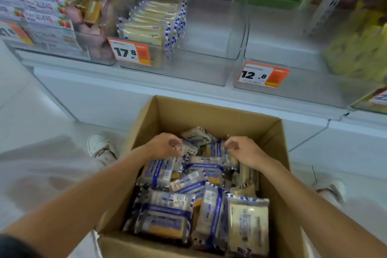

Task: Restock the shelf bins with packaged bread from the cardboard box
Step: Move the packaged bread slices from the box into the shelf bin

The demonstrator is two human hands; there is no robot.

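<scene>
**Bread restock: cardboard box (209,117) open on the floor below the shelf**

You stood on pale, glossy floor tiles (31,94) facing a white shelf base (100,98). Your white shoes flanked the box, the left shoe (101,148) just beside its left wall and the right shoe (330,191) further out.

On the shelf, clear plastic bins sat side by side. The middle bin (201,73) carried an orange price tag (129,52) reading 17.8. Inside it, a row of bread packs (150,25) stood upright against its left side. The next bin (303,92) to the right carried a tag (262,74) reading 12.8. Strawberry-printed packages (41,8) filled the far left, and blurred yellow packages (360,48) sat at the far right.

The box stood right against the shelf base, flaps up, with packaged bread (167,216) in blue-and-white wrappers heaped loosely inside.

Both your arms reached to the far end of that heap. Your left hand (165,145) had its fingers curled down round a checker-edged pack (189,149). Your right hand (244,150) was also curled, with thumb and fingertips pinching the top edge of a blue-banded pack (216,150). The two hands were near each other but apart. Motion blur hid how firmly either grip had closed.
</scene>
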